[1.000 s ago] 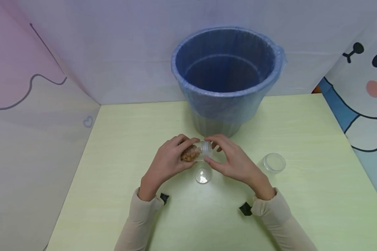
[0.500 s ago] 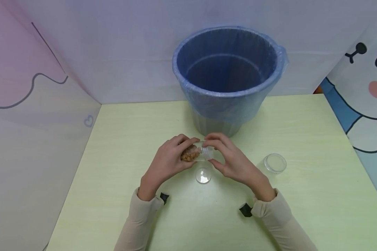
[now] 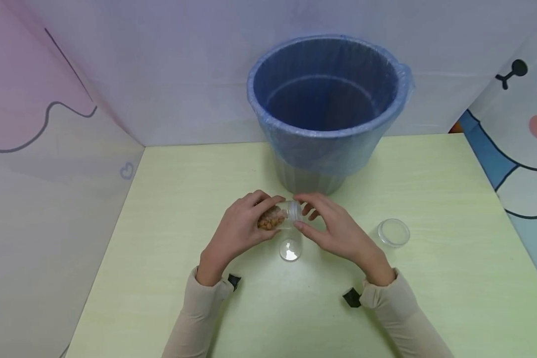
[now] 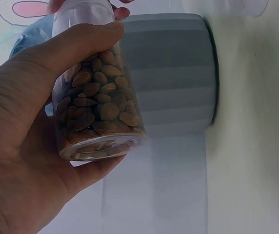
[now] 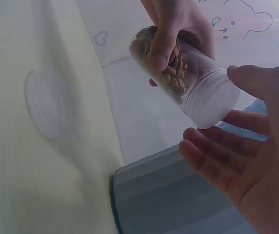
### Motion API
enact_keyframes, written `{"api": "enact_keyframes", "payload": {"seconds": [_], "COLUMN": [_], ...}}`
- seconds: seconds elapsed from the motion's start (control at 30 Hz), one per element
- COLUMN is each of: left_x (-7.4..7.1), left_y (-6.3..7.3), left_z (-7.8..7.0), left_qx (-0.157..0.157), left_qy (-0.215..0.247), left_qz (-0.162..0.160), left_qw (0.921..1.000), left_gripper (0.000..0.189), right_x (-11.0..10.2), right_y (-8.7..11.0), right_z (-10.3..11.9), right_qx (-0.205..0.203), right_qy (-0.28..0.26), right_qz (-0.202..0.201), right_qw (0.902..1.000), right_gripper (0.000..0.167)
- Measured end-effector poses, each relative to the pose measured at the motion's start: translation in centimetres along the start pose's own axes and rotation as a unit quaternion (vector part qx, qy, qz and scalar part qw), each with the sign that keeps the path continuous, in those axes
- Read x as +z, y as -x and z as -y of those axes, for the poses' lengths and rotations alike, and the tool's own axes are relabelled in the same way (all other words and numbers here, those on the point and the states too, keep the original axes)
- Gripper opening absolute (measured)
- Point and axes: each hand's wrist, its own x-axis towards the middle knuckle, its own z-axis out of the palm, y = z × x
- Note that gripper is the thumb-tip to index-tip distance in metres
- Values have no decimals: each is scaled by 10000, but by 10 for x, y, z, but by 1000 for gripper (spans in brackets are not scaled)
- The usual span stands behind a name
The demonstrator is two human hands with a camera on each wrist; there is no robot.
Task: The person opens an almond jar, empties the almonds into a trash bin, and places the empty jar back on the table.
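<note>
My left hand (image 3: 246, 223) grips a clear plastic jar (image 4: 95, 83) partly filled with almonds (image 4: 103, 92), thumb on one side and fingers round the other. The jar lies nearly sideways above the table, its capped end towards the right hand. On that end is a clear screw lid (image 5: 212, 100). My right hand (image 3: 333, 226) pinches the lid's rim between thumb and index finger; its other fingers are loosely bent below. Under the jar, a small clear round piece (image 3: 290, 250) lies on the table.
Behind the hands stands a grey bin (image 3: 311, 181) with a blue liner (image 3: 322, 149) folded over its rim. A shallow clear round lid or dish (image 3: 394, 232) lies to the right on the pale table (image 3: 183, 189). Printed curtains surround the table at the back and sides.
The right hand's fingers shifted along the lid, index and middle reaching over it half a second ago, and now thumb and index are back at its rim. The left hand and jar stay put.
</note>
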Motion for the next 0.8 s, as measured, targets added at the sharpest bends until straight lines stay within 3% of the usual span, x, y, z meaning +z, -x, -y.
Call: {"api": "enact_keyframes", "payload": {"seconds": [0.6, 0.7, 0.8], "left_x": [0, 0, 0], "left_y": [1, 0, 0], "left_z": [3, 3, 2], "left_qx": [-15, -33, -48], "left_qy": [-110, -61, -12], "left_qz": [5, -8, 17], "left_qw": [9999, 10000, 10000], "left_gripper": [61, 62, 62], "right_x": [3, 2, 2], "right_y": [-2, -2, 0], "right_z": [-6, -5, -3], "right_qx": [-1017, -862, -436], "right_qy": [50, 85, 59], "right_qz": [-25, 79, 216], "right_qw": [9948, 9962, 9988], "right_gripper": [63, 71, 76]}}
